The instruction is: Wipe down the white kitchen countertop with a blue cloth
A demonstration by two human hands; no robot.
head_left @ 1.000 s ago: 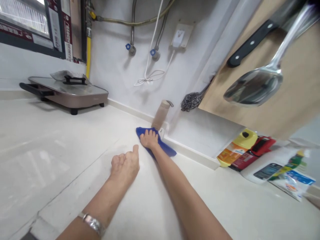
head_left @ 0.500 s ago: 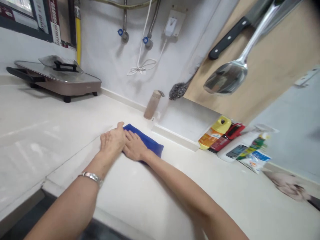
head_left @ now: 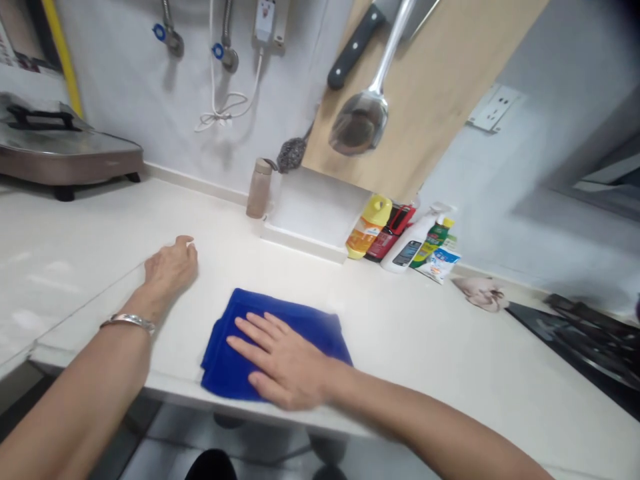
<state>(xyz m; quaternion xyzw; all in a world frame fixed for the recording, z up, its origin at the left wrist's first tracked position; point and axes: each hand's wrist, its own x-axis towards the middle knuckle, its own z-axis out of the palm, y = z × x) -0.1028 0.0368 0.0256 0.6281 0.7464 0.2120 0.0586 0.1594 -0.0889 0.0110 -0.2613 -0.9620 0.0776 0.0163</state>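
A blue cloth (head_left: 223, 360) lies spread on the white countertop (head_left: 430, 353), its lower side along the front edge. My right hand (head_left: 287, 363) rests flat on top of it, palm down with fingers spread, not gripping. To the left, apart from the cloth, my left hand (head_left: 170, 270) leans on the counter with its fingers curled in. Nothing shows in it, though its fingertips are partly hidden. A silver bracelet (head_left: 129, 322) circles the left wrist.
An electric pan with a glass lid (head_left: 70, 157) stands at the left. Along the wall are a bottle (head_left: 259, 190), a yellow detergent jug (head_left: 370, 227) and a white spray bottle (head_left: 407, 243). Overhead hang a spatula (head_left: 363, 123) and a knife (head_left: 353, 50). A black stove (head_left: 590, 340) is at right.
My right hand has moved with the cloth toward the front edge, away from my left hand. More of the cloth shows. The view has swung right.
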